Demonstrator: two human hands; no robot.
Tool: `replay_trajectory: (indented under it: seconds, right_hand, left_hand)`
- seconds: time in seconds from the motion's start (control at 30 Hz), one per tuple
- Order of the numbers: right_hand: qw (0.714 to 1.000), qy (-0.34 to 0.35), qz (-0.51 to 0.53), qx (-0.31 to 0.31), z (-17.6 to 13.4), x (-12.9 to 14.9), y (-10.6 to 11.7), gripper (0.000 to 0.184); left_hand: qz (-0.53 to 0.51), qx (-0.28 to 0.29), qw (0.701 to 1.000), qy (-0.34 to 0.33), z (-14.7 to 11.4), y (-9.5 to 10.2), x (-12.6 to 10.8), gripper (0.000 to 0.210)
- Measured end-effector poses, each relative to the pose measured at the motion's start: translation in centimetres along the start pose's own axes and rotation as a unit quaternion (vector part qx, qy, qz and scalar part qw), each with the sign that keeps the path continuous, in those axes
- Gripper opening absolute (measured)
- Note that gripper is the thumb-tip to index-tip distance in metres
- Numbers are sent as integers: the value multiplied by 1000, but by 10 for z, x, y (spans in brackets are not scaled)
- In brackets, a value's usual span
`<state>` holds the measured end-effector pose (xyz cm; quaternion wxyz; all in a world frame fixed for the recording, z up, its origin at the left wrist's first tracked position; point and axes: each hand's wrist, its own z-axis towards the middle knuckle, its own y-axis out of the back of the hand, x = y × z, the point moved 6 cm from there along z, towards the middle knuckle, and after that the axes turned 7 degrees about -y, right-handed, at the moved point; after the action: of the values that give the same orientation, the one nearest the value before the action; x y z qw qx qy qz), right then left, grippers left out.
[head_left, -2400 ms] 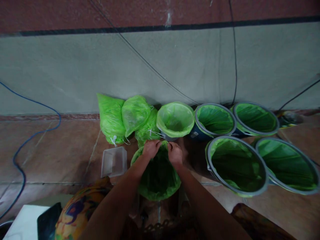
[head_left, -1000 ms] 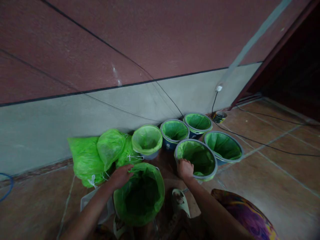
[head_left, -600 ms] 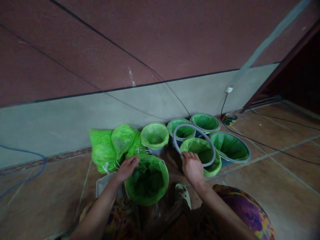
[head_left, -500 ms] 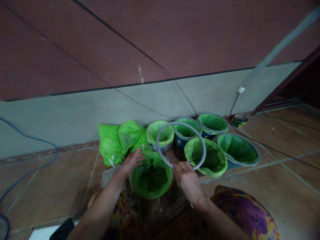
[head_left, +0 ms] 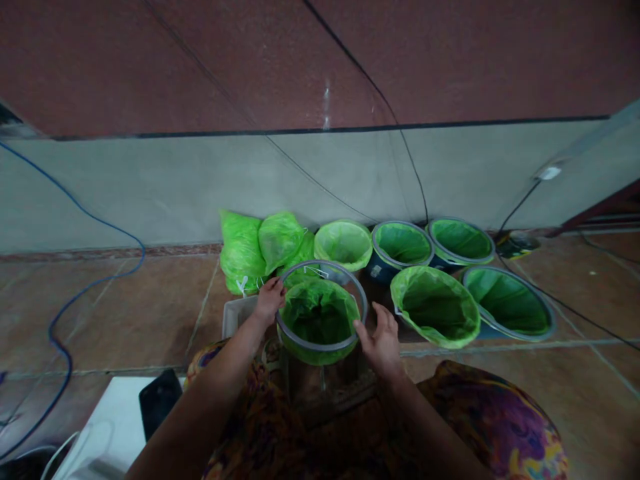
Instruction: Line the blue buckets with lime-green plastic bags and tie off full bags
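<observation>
A grey plastic ring [head_left: 365, 299] lies over the mouth of the bin lined with a green bag [head_left: 320, 357] in front of me. My left hand [head_left: 271, 300] has its fingers closed on the ring's left side. At the right side, my right hand [head_left: 381, 339] is open, its fingers spread and its thumb close to or touching the ring. The green bag is folded outward over the bin's rim, and the ring circles it loosely. Most of the bin's body is hidden beneath the liner and in shadow.
Several green-lined bins, among them a bin without a ring [head_left: 435, 307] and a ringed bin [head_left: 510, 303], stand to the right. Stuffed green bags [head_left: 243, 250] lean against the wall. A blue cable [head_left: 95, 283] crosses the floor at left, near a black phone [head_left: 159, 402].
The ring has moved left and down from the right hand's hold, over the front bin. My left hand has taken hold of it, and my right hand has opened. The view has shifted.
</observation>
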<state>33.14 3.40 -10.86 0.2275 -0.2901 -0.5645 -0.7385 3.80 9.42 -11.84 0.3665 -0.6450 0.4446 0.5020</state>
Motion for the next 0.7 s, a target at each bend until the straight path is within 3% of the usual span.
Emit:
replay_trajectory:
  seconds: [0.1,0.2,0.27,0.37,0.47,0.7]
  right_hand:
    - [993,-103,-14,59,20,-25,-22,57]
    - [976,-155,-74,131,31,-37,-44,46]
    - [969,-156,-110,158,34,-38,-54,44]
    - [967,-130,-140,166,35,-35,-66,45]
    - [970,-107,-145,165,36,-31,-75,48]
    - [963,-93,-175,182,42,-35,-88,49]
  left_hand:
    - [51,4,999,13,-2,-5,14,18]
    - [147,-4,989,22,1,-1,25,23]
    - [263,-5,965,24,5,7,29,25]
    - [465,21,885,21,11,19,33,28]
    - [563,47,825,29,13,25,38,30]
    - [608,84,787,63,14,24,53,31]
